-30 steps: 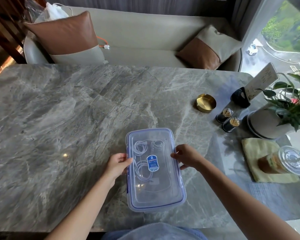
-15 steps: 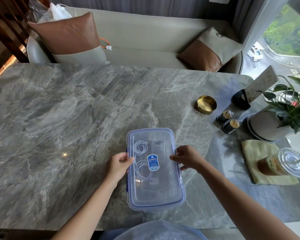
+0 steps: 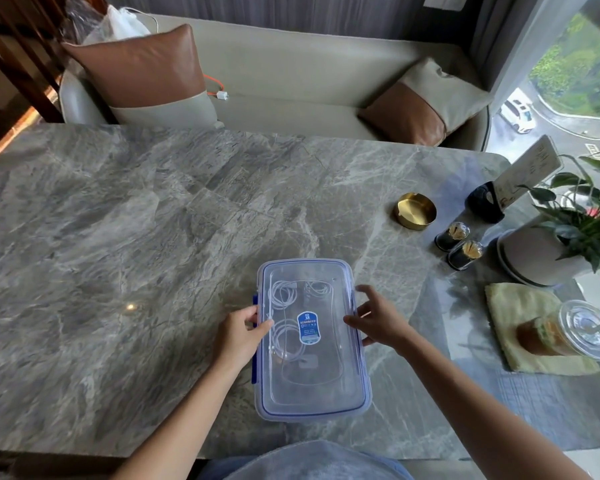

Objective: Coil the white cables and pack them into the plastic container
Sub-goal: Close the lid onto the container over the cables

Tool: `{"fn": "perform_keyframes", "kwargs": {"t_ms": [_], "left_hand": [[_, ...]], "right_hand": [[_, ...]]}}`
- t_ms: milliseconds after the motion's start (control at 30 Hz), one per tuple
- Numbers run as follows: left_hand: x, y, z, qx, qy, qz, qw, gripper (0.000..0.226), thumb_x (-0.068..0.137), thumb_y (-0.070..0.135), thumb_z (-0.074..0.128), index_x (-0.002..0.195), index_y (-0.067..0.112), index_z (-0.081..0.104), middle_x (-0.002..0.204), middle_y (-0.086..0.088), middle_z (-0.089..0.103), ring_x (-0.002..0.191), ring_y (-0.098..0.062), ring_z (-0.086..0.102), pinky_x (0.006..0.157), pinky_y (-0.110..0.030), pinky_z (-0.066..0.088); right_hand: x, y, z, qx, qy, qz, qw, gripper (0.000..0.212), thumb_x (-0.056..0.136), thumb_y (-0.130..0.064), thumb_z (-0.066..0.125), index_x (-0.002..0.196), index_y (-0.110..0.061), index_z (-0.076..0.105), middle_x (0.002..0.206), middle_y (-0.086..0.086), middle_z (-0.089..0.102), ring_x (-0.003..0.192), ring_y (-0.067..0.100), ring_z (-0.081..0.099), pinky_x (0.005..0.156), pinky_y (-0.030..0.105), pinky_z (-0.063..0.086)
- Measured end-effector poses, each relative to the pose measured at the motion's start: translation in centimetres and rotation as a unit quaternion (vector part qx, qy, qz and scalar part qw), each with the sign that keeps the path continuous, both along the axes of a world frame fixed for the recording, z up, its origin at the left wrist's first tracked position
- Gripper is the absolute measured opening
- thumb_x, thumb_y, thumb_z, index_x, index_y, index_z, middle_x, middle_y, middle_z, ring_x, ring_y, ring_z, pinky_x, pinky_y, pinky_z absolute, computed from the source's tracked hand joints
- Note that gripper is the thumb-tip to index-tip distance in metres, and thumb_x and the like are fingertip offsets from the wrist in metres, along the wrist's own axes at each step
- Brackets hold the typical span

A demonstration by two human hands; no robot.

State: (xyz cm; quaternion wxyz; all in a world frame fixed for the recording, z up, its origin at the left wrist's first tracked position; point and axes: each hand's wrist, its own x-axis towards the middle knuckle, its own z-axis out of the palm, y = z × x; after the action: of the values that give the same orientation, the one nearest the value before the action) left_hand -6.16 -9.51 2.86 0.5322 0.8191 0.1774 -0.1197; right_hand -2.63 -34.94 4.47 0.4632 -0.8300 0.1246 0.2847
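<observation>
Since a second ago the right hand (image 3: 378, 320) has lifted off the lid (image 3: 312, 368), its grip now spread open just beside the right rim. Opposite it, the left hand (image 3: 239, 332) stays at the left rim, thumb on the lid and fingers curled at the blue latch (image 3: 255, 341); a light pinch, not a firm hold. Between the two hands, the white cables (image 3: 286, 318) lie coiled inside the plastic container (image 3: 312, 412), lid on top. Packing looks done; snapping the latches seems all that is left. Left of the left grip the desk (image 3: 118, 271) is bare and wide; right of the right grip stand a cup (image 3: 568, 336) and jars (image 3: 458, 245).
</observation>
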Motion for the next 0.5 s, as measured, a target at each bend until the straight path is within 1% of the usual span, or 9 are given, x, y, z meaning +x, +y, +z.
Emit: {"fn": "perform_keyframes", "kwargs": {"t_ms": [67, 133, 167, 233, 300, 333, 367, 433, 500], "left_hand": [[0.1, 0.0, -0.2, 0.002, 0.008, 0.023, 1.000, 0.025, 0.078, 0.014, 0.071, 0.102, 0.011, 0.064, 0.089, -0.003, 0.067, 0.074, -0.017, 0.063, 0.066, -0.023, 0.049], [0.3, -0.1, -0.4, 0.003, 0.026, 0.035, 0.999, 0.034, 0.078, 0.016, 0.072, 0.107, 0.008, 0.058, 0.097, -0.007, 0.062, 0.081, -0.020, 0.058, 0.069, -0.025, 0.046], [0.3, 0.0, -0.6, -0.007, 0.049, 0.037, 0.998, 0.040, 0.079, 0.019, 0.072, 0.112, 0.007, 0.054, 0.105, -0.010, 0.060, 0.087, -0.021, 0.057, 0.075, -0.029, 0.047], [0.4, 0.4, -0.9, -0.052, 0.129, 0.041, 0.989, 0.059, 0.080, 0.029, 0.070, 0.128, 0.007, 0.046, 0.128, -0.012, 0.052, 0.109, -0.024, 0.054, 0.093, -0.037, 0.046], [0.4, 1.0, -1.1, -0.084, 0.206, 0.038, 0.974, 0.079, 0.079, 0.041, 0.068, 0.141, 0.008, 0.033, 0.144, -0.011, 0.041, 0.128, -0.027, 0.043, 0.106, -0.042, 0.036], [0.5, 1.2, -1.2, -0.101, 0.228, 0.033, 0.968, 0.083, 0.078, 0.044, 0.067, 0.143, 0.008, 0.030, 0.147, -0.010, 0.038, 0.132, -0.027, 0.039, 0.108, -0.042, 0.032], [0.5, 1.4, -1.2, -0.121, 0.240, 0.029, 0.963, 0.083, 0.078, 0.044, 0.067, 0.142, 0.007, 0.031, 0.147, -0.010, 0.039, 0.132, -0.026, 0.038, 0.108, -0.041, 0.029], [0.5, 1.4, -1.1, -0.166, 0.242, 0.028, 0.955, 0.074, 0.076, 0.042, 0.069, 0.135, 0.007, 0.042, 0.139, -0.010, 0.049, 0.122, -0.021, 0.047, 0.102, -0.036, 0.033], [0.4, 1.3, -0.8, -0.193, 0.223, 0.037, 0.955, 0.062, 0.070, 0.039, 0.072, 0.121, 0.009, 0.054, 0.126, -0.012, 0.060, 0.106, -0.019, 0.058, 0.090, -0.030, 0.043]], "right_hand": [[0.2, 0.0, -0.1, 0.006, 0.006, -0.002, 1.000, 0.052, 0.083, -0.012, 0.068, 0.129, -0.015, 0.044, 0.083, 0.002, 0.058, 0.074, 0.016, 0.062, 0.051, 0.034, 0.060], [0.2, 0.0, -0.2, 0.011, 0.019, -0.014, 1.000, 0.049, 0.081, -0.015, 0.070, 0.125, -0.017, 0.048, 0.097, 0.006, 0.053, 0.084, 0.019, 0.060, 0.055, 0.037, 0.060], [0.2, -0.1, -0.3, 0.016, 0.030, -0.027, 0.999, 0.051, 0.081, -0.017, 0.072, 0.125, -0.018, 0.047, 0.106, 0.007, 0.050, 0.092, 0.021, 0.058, 0.055, 0.036, 0.060], [0.2, -0.3, -0.3, 0.039, 0.080, -0.063, 0.994, 0.059, 0.079, -0.022, 0.074, 0.130, -0.017, 0.043, 0.119, 0.008, 0.047, 0.105, 0.021, 0.055, 0.056, 0.033, 0.060], [0.4, -0.8, -0.3, 0.063, 0.138, -0.060, 0.987, 0.066, 0.079, -0.029, 0.073, 0.135, -0.011, 0.042, 0.123, 0.008, 0.051, 0.112, 0.020, 0.054, 0.060, 0.033, 0.060], [0.5, -1.2, -0.3, 0.073, 0.157, -0.038, 0.984, 0.065, 0.080, -0.032, 0.072, 0.134, -0.009, 0.045, 0.123, 0.009, 0.055, 0.113, 0.021, 0.055, 0.064, 0.037, 0.060], [0.6, -1.6, -0.4, 0.083, 0.170, -0.014, 0.982, 0.060, 0.080, -0.035, 0.071, 0.130, -0.009, 0.050, 0.121, 0.010, 0.059, 0.113, 0.021, 0.057, 0.071, 0.041, 0.059], [0.7, -1.9, -0.5, 0.098, 0.174, 0.014, 0.980, 0.045, 0.080, -0.038, 0.070, 0.117, -0.013, 0.062, 0.109, 0.006, 0.066, 0.100, 0.018, 0.063, 0.082, 0.045, 0.057], [0.6, -1.8, -0.5, 0.088, 0.157, 0.007, 0.984, 0.034, 0.079, -0.039, 0.071, 0.103, -0.015, 0.067, 0.094, 0.001, 0.069, 0.086, 0.012, 0.065, 0.078, 0.039, 0.058]]}}
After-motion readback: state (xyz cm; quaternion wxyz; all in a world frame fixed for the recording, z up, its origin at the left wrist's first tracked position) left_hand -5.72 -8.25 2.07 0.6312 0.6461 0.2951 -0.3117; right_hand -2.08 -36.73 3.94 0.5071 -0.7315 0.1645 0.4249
